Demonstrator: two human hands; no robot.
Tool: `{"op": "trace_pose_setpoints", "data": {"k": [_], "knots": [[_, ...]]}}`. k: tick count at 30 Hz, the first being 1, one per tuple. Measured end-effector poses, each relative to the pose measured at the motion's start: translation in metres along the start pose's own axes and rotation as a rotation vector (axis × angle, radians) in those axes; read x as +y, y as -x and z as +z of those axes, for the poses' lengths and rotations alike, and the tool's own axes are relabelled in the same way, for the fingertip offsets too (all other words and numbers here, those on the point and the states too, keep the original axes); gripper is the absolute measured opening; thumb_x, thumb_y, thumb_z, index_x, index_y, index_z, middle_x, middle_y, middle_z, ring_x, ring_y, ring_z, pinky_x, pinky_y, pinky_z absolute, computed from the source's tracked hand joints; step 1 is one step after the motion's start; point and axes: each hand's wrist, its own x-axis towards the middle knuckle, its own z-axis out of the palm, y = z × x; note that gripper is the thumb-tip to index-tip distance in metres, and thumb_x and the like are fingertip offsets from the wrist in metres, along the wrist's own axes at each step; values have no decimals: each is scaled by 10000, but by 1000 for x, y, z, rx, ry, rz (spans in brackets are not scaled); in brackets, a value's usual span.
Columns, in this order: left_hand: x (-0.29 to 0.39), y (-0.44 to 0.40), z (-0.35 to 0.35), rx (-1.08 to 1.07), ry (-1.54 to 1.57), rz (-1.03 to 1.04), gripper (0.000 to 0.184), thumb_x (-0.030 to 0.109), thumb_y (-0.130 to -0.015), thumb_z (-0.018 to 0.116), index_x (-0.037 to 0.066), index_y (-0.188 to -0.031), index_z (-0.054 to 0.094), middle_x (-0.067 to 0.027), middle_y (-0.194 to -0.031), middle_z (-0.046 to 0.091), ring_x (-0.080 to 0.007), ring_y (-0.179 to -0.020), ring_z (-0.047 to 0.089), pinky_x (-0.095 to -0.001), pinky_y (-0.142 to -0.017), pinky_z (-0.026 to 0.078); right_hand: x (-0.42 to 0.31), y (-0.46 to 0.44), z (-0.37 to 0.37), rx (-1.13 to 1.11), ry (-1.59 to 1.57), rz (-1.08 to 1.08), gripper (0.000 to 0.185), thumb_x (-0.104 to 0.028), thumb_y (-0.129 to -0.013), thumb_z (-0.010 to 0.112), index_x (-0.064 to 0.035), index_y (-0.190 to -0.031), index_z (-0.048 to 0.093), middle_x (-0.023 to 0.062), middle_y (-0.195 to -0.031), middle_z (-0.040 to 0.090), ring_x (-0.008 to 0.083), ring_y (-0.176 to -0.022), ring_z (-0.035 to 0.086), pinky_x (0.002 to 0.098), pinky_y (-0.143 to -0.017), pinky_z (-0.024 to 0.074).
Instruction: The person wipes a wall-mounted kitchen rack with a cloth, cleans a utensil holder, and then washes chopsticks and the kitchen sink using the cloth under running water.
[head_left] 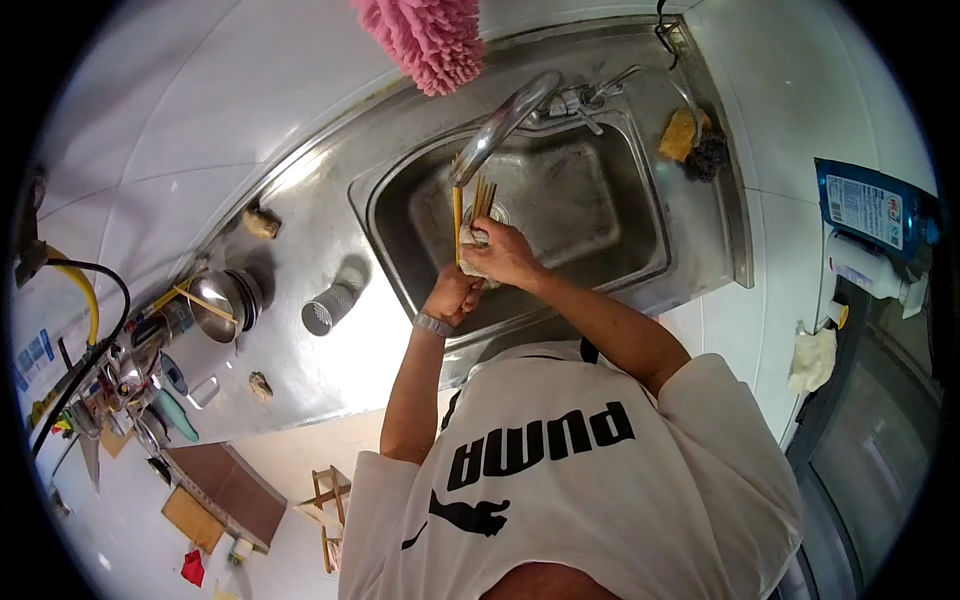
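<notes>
Over the near left part of the metal sink [668, 225], my two hands are close together around a bundle of chopsticks [484, 196]. My right hand [503, 254] is closed on the bundle, with a pale cloth [467, 250] pressed between its fingers and the sticks. Just below and to the left, my left hand [455, 296], with a watch on its wrist, is closed around the near end of the chopsticks; its grip is partly hidden. Their far ends point up toward the faucet [505, 125]. One yellow stick stands slightly apart on the left.
A perforated metal cylinder [328, 310] lies on the left counter, near stacked metal bowls [218, 305]. A yellow sponge [680, 133] and dark scourer [708, 155] sit right of the sink. A pink fluffy cloth [425, 40] hangs above. Bottles [868, 210] are at the right.
</notes>
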Motion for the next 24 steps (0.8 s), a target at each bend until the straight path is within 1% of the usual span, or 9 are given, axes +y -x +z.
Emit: {"op": "trace_pose_setpoints", "data": {"k": [4,6,13,16,17,19,21,22,24], "knots": [[7,6,8,-53,109,-64,174,79,-855,504,88,-690,450,7,-530,419,-69,-368,357,-234,-313,246,-2,-34,-19,-9,69,98,389,-338,-779,621,-55,-1039,565,149,-941,645,302,-852,637,396,-733,491],[3,10,8,-68,90,-74,176,84,-856,516,89,-692,451,9,-531,420,-69,-362,350,-232,-311,245,14,-60,-24,198,129,152,403,-355,-793,597,-46,-1047,555,159,-967,641,301,-879,634,386,-752,490],[-19,2,-8,21,157,-57,159,89,-844,571,85,-714,479,15,-530,417,-73,-350,341,-224,-314,247,22,-23,-4,129,12,59,422,-360,-805,591,-33,-1066,538,188,-999,630,315,-938,621,372,-806,477],[-24,3,-16,13,116,-25,124,87,-836,579,74,-738,505,20,-520,406,-77,-349,342,-229,-320,245,19,-10,-20,144,-236,118,359,-238,-815,639,-16,-1071,522,134,-897,628,187,-798,618,320,-710,492],[-26,3,-16,12,114,-26,124,87,-836,579,74,-738,505,20,-520,406,-77,-349,342,-229,-320,245,20,-11,-23,291,-201,92,294,-196,-818,651,-6,-1015,543,90,-837,604,127,-716,573,285,-633,483],[-22,6,-6,176,-74,-76,134,108,-830,590,63,-726,519,15,-512,420,-89,-356,363,-249,-323,251,40,-19,-24,349,-259,-11,279,-192,-821,650,0,-996,549,90,-833,602,130,-707,571,284,-627,480],[-22,5,-2,140,-188,-95,152,115,-829,594,75,-723,494,18,-521,417,-86,-362,355,-245,-324,250,49,-25,-27,448,-275,-160,255,-178,-825,650,5,-979,561,75,-839,602,128,-711,564,279,-631,477],[-21,4,-1,102,-301,-111,173,122,-829,599,87,-720,469,22,-529,415,-82,-368,348,-241,-324,250,48,-30,-34,448,-274,-160,255,-178,-825,650,5,-979,561,75,-839,602,128,-711,564,279,-631,477],[-21,6,-1,72,-377,-98,185,128,-828,603,87,-714,463,21,-531,414,-81,-377,359,-243,-324,256,47,-42,-51,491,-548,40,248,-168,-826,647,3,-987,568,52,-842,610,124,-703,564,284,-635,476]]}}
